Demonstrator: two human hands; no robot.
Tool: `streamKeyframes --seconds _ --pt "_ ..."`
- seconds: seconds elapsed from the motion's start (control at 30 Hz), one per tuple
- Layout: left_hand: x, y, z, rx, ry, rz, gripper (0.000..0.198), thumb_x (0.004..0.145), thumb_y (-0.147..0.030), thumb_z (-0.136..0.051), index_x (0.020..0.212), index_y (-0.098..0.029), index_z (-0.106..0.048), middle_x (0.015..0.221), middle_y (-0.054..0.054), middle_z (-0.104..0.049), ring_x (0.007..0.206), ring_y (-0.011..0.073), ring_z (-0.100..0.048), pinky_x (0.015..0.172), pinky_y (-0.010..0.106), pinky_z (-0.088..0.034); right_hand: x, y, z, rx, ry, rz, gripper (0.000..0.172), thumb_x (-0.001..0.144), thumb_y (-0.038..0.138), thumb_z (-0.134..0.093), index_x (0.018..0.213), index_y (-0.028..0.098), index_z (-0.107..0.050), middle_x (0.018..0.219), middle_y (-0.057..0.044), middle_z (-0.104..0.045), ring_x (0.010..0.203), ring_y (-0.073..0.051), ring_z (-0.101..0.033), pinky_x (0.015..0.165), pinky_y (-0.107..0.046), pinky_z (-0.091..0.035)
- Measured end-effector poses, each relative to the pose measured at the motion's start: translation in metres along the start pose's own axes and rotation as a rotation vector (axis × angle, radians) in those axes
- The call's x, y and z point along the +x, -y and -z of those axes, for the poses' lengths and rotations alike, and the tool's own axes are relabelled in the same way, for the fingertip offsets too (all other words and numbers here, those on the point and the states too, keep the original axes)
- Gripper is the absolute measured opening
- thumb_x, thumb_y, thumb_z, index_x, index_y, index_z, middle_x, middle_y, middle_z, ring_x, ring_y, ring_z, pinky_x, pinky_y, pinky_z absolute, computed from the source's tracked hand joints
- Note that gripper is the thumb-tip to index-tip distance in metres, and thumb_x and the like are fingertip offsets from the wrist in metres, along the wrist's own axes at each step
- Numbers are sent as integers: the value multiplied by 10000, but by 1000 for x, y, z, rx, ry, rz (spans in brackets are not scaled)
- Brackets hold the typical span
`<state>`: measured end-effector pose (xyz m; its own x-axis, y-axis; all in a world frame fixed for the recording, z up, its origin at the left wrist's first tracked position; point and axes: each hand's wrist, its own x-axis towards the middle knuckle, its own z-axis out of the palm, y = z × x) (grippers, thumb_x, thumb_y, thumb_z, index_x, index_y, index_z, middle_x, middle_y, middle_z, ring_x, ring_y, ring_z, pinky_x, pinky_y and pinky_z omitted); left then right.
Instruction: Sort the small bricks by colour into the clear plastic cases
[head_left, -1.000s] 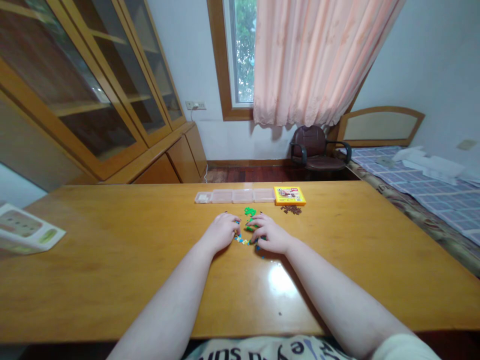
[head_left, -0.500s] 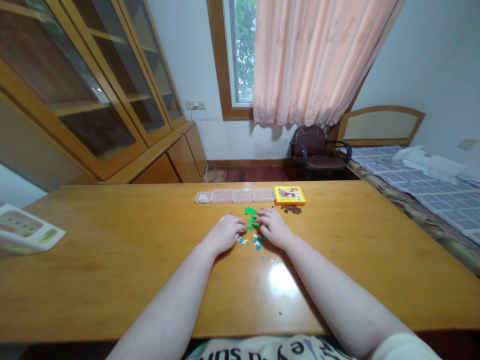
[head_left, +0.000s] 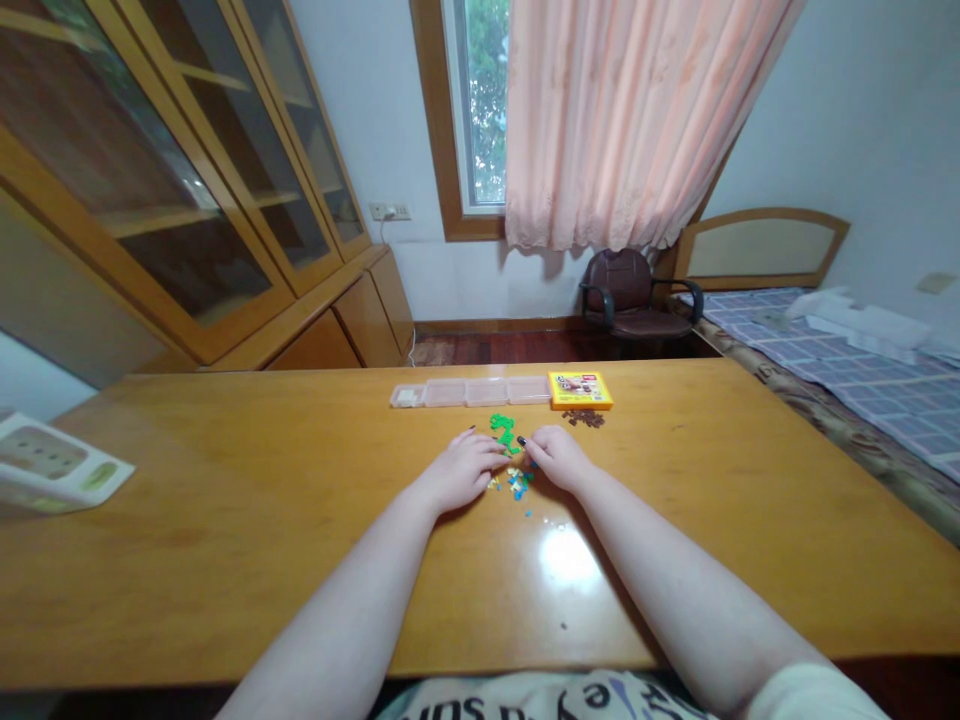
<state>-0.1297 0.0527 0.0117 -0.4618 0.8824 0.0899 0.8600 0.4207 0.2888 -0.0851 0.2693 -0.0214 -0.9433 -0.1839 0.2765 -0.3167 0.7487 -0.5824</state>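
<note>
My left hand [head_left: 466, 470] lies low over the table, fingers stretched toward the small pieces, and nothing shows in its grasp. Across from it, my right hand [head_left: 556, 458] is curled, the thumb against the bent fingers; whatever it pinches is too small to make out. Between and beyond the hands lie small green pieces [head_left: 501, 424], loosely piled. Nearer to me are mixed blue and cream pieces [head_left: 517, 484], and my left hand partly covers some yellow ones. Small brown pieces [head_left: 584, 418] form a heap beyond my right hand.
Clear plastic trays [head_left: 486, 392] stand in a row beyond the pieces, beside a yellow box [head_left: 581, 390]. A white box with a window [head_left: 64, 465] is at the table's left. Behind the wooden table [head_left: 225, 560] are a chair [head_left: 626, 295] and a bed [head_left: 847, 370].
My left hand has moved right, closer to the right hand, its fingers now over the small pieces. My right hand has drawn back from the green pieces and its fingers have curled in.
</note>
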Motion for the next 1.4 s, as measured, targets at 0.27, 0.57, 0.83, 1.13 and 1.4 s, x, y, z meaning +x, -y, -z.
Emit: streamKeyframes --seconds 0.27,0.57,0.83,1.13,1.4 --pt "4 -18 -10 -74 67 -139 437 788 -115 -470 1162 -286 -617 1190 15 -637 1161 198 -507 1105 459 -224 -1 1 4 49 22 -116 477 930 332 -388 579 156 -660 586 -30 -626 579 -128 -540 619 -241 -372" --pt "2 -5 -5 -41 17 -45 371 792 -115 -476 1064 -284 -662 1057 23 -679 1038 185 -569 1088 468 -238 1 -10 12 -78 -106 -190 450 924 356 -395 612 155 -650 612 -34 -604 595 -140 -516 582 -250 -340" --pt "3 -5 -10 -53 -33 -76 356 796 -115 -481 1055 -273 -667 1121 11 -663 1086 177 -547 1082 427 -267 3 -6 11 -32 -21 41 316 913 246 -399 928 175 -707 955 -68 -697 900 -183 -582 834 -314 -400" --pt "4 3 -10 -58 -55 -51 361 776 -84 -483 1033 -254 -673 1094 19 -671 1056 177 -564 1050 398 -324 3 1 13 -184 14 8 315 923 231 -409 896 176 -718 948 -55 -704 891 -181 -551 846 -327 -362" --pt "3 4 -12 -81 -90 -56 332 784 -75 -492 1005 -245 -673 1073 4 -674 1038 159 -571 1021 364 -345 2 0 9 -245 22 -9 300 916 264 -440 841 176 -717 896 -50 -699 875 -189 -515 843 -345 -322"
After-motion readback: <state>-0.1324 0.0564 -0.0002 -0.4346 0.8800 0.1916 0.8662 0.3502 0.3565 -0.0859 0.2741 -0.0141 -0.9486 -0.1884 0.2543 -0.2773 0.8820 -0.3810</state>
